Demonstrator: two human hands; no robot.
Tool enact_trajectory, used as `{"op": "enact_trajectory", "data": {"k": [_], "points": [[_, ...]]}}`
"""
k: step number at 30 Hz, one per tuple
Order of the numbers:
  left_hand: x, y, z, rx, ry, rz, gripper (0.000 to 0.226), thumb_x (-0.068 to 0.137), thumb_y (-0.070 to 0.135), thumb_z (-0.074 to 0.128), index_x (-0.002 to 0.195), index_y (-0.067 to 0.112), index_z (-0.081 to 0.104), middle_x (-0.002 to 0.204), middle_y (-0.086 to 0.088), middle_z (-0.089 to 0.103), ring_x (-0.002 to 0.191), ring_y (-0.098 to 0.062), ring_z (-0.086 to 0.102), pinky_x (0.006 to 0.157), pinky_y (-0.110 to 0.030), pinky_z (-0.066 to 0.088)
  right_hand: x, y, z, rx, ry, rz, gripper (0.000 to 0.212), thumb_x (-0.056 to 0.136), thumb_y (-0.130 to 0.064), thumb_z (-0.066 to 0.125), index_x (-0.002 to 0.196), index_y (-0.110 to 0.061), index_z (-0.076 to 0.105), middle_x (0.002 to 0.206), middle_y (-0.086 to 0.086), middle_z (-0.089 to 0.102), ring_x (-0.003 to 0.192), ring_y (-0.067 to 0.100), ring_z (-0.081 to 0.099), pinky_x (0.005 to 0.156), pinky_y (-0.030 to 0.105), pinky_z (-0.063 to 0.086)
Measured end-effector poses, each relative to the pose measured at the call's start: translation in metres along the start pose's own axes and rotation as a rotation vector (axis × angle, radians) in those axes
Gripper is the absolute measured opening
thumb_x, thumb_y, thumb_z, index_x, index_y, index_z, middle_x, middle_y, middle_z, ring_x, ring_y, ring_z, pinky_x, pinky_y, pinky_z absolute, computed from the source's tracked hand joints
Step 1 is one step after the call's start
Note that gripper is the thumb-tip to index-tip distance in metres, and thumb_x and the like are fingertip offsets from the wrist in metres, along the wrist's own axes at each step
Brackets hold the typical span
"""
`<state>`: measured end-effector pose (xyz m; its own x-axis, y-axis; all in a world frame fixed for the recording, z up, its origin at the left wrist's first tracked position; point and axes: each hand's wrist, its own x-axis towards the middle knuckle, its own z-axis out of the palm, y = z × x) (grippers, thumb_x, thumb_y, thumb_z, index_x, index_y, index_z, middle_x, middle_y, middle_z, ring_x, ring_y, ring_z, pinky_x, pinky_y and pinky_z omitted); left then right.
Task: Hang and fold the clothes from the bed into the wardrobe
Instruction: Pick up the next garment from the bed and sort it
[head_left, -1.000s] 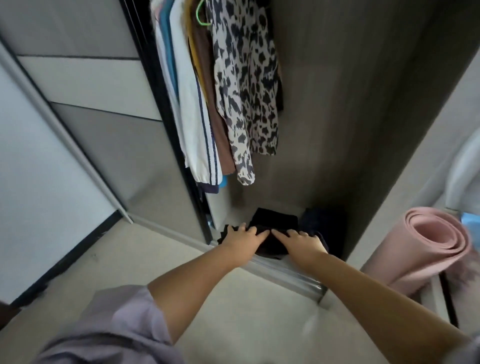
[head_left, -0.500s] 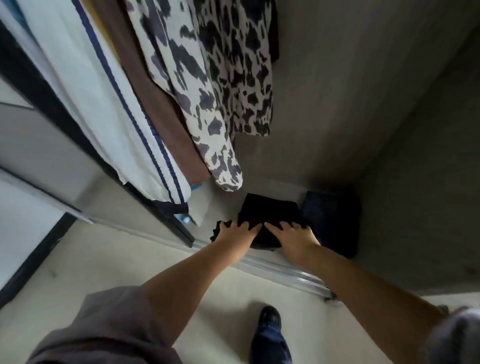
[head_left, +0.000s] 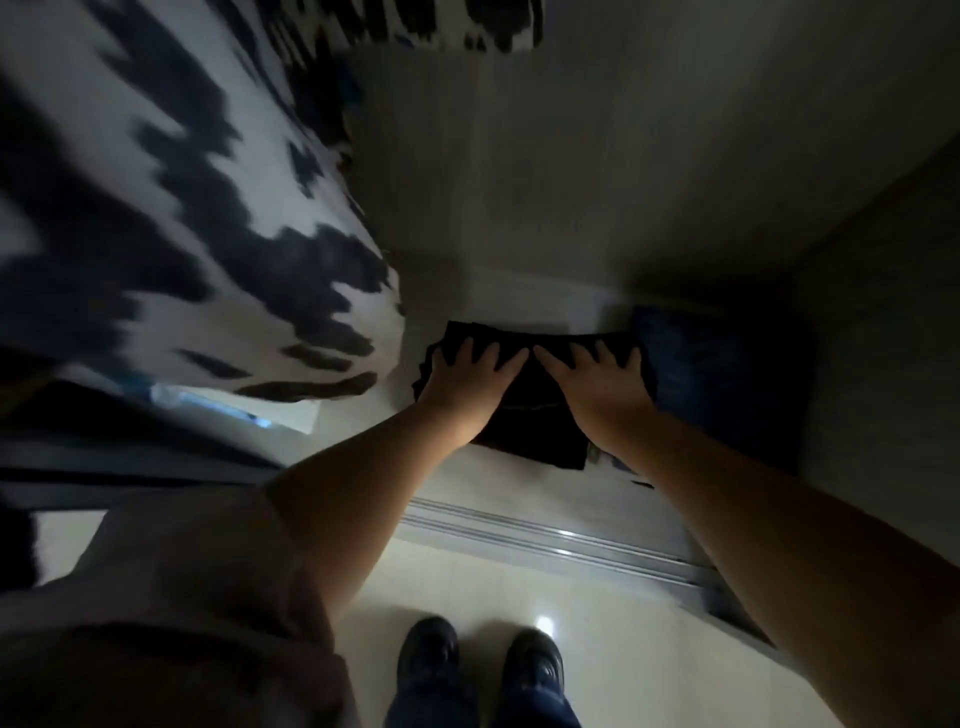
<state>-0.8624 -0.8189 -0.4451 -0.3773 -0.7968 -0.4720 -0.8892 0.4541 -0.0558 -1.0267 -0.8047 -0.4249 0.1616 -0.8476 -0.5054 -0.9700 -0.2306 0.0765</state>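
Note:
A folded black garment (head_left: 535, 421) lies on the wardrobe floor (head_left: 509, 296). My left hand (head_left: 467, 382) rests flat on its left half, fingers spread and straight. My right hand (head_left: 600, 387) presses flat on its right half, fingers spread. The two index fingers nearly meet over the middle of the garment. A folded dark blue garment (head_left: 722, 374) sits right beside it, against the wardrobe's right wall.
A black-and-white patterned garment (head_left: 171, 223) hangs close at the left, filling much of the view. The metal sliding-door track (head_left: 561, 540) runs across in front of the wardrobe floor. My two dark shoes (head_left: 478, 654) stand on the pale tiled floor below.
The view has dropped lower and closer into the wardrobe. Both hands stay flat on the black garment, which now lies deeper on the wardrobe floor next to the blue one.

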Motion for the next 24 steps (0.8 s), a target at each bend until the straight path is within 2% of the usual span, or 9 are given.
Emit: {"op": "enact_trajectory", "data": {"k": [3, 5, 9, 11, 14, 17, 19, 22, 24], "points": [[0.049, -0.008, 0.049, 0.013, 0.09, 0.0, 0.085, 0.096, 0.023, 0.05, 0.15, 0.03, -0.015, 0.16, -0.004, -0.007, 0.145, -0.039, -0.003, 0.113, -0.062, 0.01, 0.041, -0.003, 0.048, -0.056, 0.139, 0.02, 0.068, 0.1, -0.025, 0.036, 0.153, -0.027, -0.007, 0.161, 0.013, -0.001, 0.145, 0.043, -0.008, 0.107, 0.069, -0.01], [0.073, -0.009, 0.09, 0.025, 0.132, 0.013, 0.091, 0.094, 0.024, 0.053, 0.148, 0.031, -0.02, 0.16, -0.002, -0.015, 0.145, -0.038, -0.009, 0.112, -0.063, 0.005, 0.062, -0.009, 0.088, -0.061, 0.202, 0.025, 0.071, 0.099, -0.024, 0.04, 0.153, -0.026, -0.007, 0.16, 0.014, -0.005, 0.143, 0.045, -0.013, 0.105, 0.07, -0.012], [0.103, -0.002, 0.172, 0.041, -0.02, 0.041, 0.094, 0.094, 0.015, 0.052, 0.146, 0.033, -0.024, 0.158, -0.003, -0.022, 0.145, -0.037, -0.016, 0.112, -0.064, 0.005, 0.095, -0.02, 0.171, 0.1, -0.009, 0.049, 0.083, 0.097, -0.02, 0.048, 0.15, -0.036, -0.013, 0.158, 0.013, -0.02, 0.141, 0.045, -0.022, 0.106, 0.071, -0.007], [0.108, 0.003, 0.197, -0.026, -0.145, 0.036, 0.093, 0.093, 0.006, 0.048, 0.147, 0.036, -0.021, 0.158, -0.001, -0.024, 0.144, -0.035, -0.019, 0.112, -0.064, 0.005, 0.102, -0.022, 0.201, 0.158, -0.123, 0.004, 0.084, 0.097, -0.028, 0.048, 0.148, -0.04, -0.017, 0.155, 0.01, -0.031, 0.138, 0.044, -0.03, 0.107, 0.071, -0.006], [0.107, 0.005, 0.205, -0.072, -0.188, 0.032, 0.097, 0.091, 0.003, 0.048, 0.146, 0.039, -0.023, 0.156, 0.001, -0.03, 0.143, -0.032, -0.024, 0.112, -0.065, 0.004, 0.103, -0.019, 0.215, 0.172, -0.134, -0.04, 0.083, 0.095, -0.043, 0.046, 0.148, -0.041, -0.017, 0.152, 0.01, -0.036, 0.136, 0.043, -0.035, 0.106, 0.07, -0.01], [0.101, 0.001, 0.182, -0.055, -0.282, 0.032, 0.095, 0.092, 0.01, 0.05, 0.146, 0.036, -0.023, 0.155, -0.003, -0.03, 0.143, -0.031, -0.025, 0.111, -0.065, 0.0, 0.1, -0.014, 0.193, 0.193, -0.189, -0.055, 0.077, 0.094, -0.056, 0.041, 0.151, -0.038, -0.008, 0.157, 0.009, -0.026, 0.141, 0.041, -0.026, 0.108, 0.068, -0.005], [0.088, 0.004, 0.155, -0.048, -0.316, 0.049, 0.089, 0.094, 0.02, 0.05, 0.149, 0.031, -0.018, 0.158, -0.007, -0.023, 0.145, -0.03, -0.02, 0.112, -0.064, 0.001, 0.09, -0.008, 0.165, 0.231, -0.204, -0.044, 0.069, 0.097, -0.053, 0.037, 0.153, -0.033, 0.003, 0.161, 0.009, -0.011, 0.146, 0.037, -0.012, 0.112, 0.063, 0.004], [0.059, 0.019, 0.096, -0.109, -0.219, 0.064, 0.072, 0.097, 0.03, 0.045, 0.153, 0.023, 0.0, 0.16, -0.01, 0.005, 0.147, -0.027, 0.003, 0.114, -0.055, 0.011, 0.059, 0.006, 0.107, 0.271, -0.123, 0.005, 0.056, 0.101, -0.041, 0.036, 0.151, -0.021, 0.021, 0.159, 0.01, 0.012, 0.146, 0.031, 0.013, 0.114, 0.052, 0.024], [0.037, 0.032, 0.046, -0.193, -0.075, 0.036, 0.059, 0.098, 0.028, 0.042, 0.151, 0.019, 0.017, 0.149, -0.011, 0.033, 0.137, -0.027, 0.03, 0.109, -0.046, 0.028, 0.032, 0.015, 0.064, 0.287, -0.039, 0.035, 0.048, 0.101, -0.036, 0.037, 0.145, -0.017, 0.033, 0.151, 0.01, 0.03, 0.136, 0.03, 0.033, 0.102, 0.045, 0.04]]}}
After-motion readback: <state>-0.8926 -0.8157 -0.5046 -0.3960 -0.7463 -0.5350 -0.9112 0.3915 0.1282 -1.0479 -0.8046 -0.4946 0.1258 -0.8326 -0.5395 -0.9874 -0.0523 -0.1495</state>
